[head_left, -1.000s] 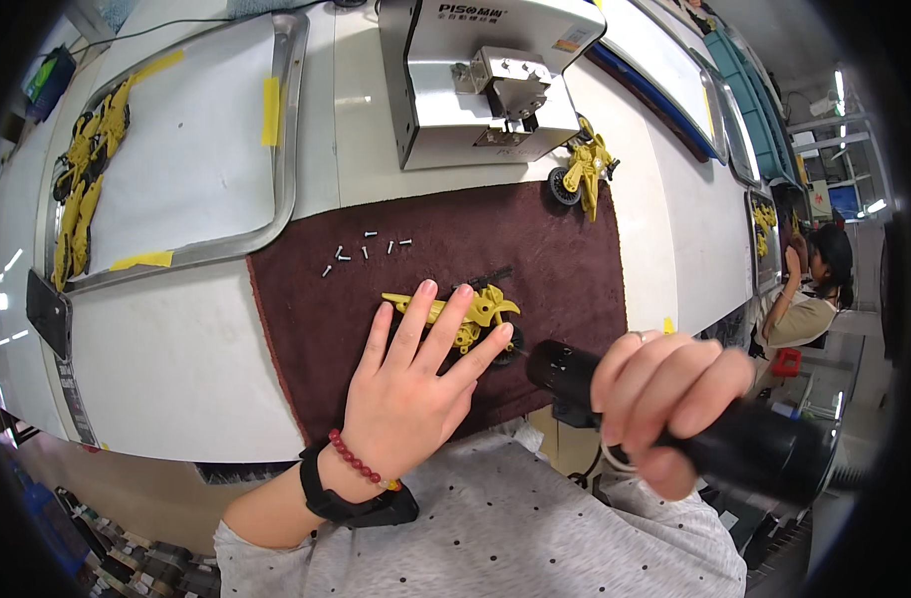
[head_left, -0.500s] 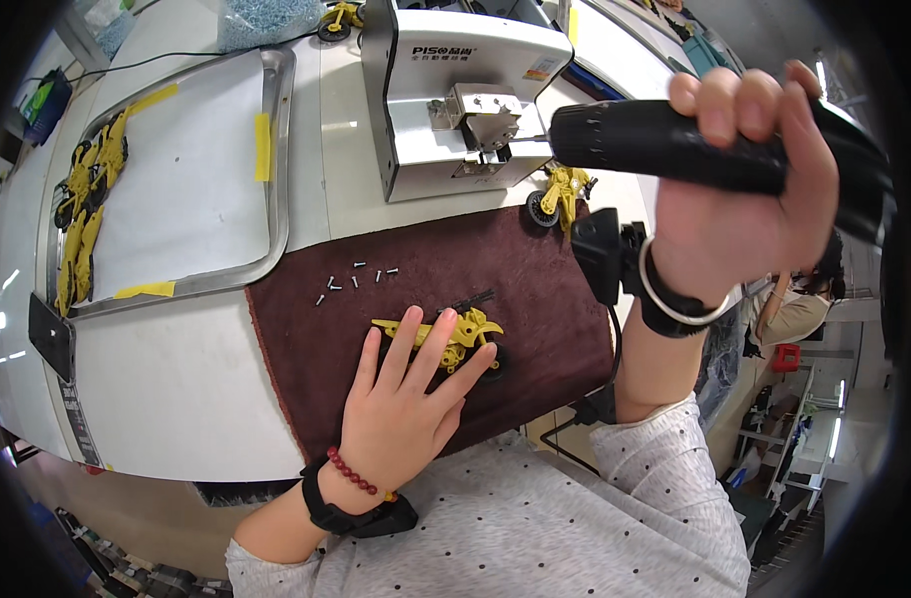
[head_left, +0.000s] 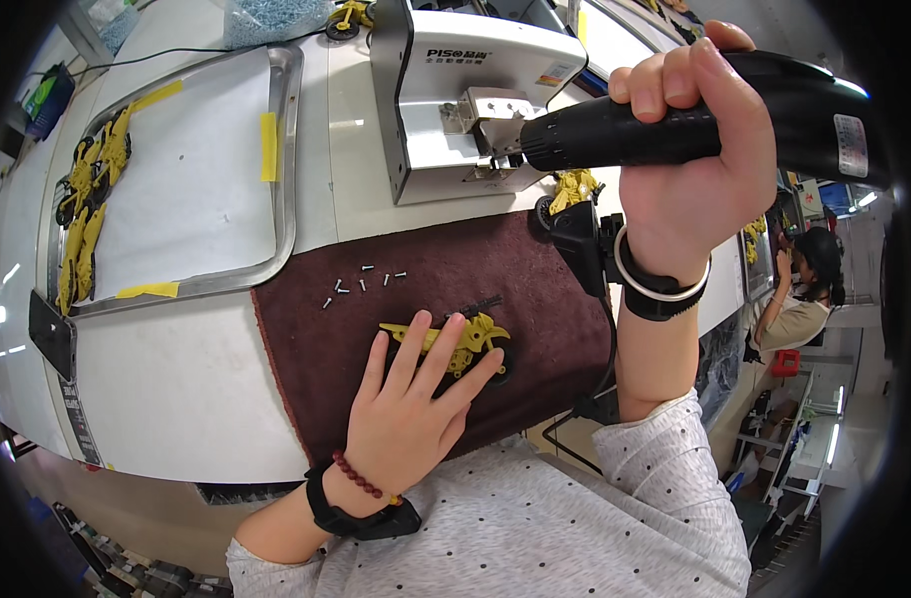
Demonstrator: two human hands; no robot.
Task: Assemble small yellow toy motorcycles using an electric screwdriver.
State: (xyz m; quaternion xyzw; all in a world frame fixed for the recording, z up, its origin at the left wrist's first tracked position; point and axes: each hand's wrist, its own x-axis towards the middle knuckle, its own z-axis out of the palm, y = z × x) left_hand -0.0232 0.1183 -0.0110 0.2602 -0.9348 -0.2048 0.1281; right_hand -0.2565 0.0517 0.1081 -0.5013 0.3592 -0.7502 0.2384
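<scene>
My right hand (head_left: 699, 159) is wrapped round a black electric screwdriver (head_left: 605, 135), held nearly level. Its nose meets the feed block on the front of a grey screw feeder (head_left: 455, 80); the bit is hidden there. On the dark red mat (head_left: 565, 349), my left hand (head_left: 400, 409) lies spread with its fingertips on a yellow and black toy motorcycle (head_left: 487, 329), which rests on its side. Several small silver screws (head_left: 364, 286) are scattered on the mat beyond that hand.
A metal tray (head_left: 293, 149) lined with white paper holds several yellow toy motorcycles (head_left: 99, 164) at the left. Another toy motorcycle (head_left: 575, 187) stands beside the feeder. A phone (head_left: 52, 334) lies by the tray. A person (head_left: 809, 284) works at the far right.
The screwdriver has moved left and slightly down until its nose reaches the feeder's block. My left hand stays on the toy motorcycle; the whole view has shifted slightly.
</scene>
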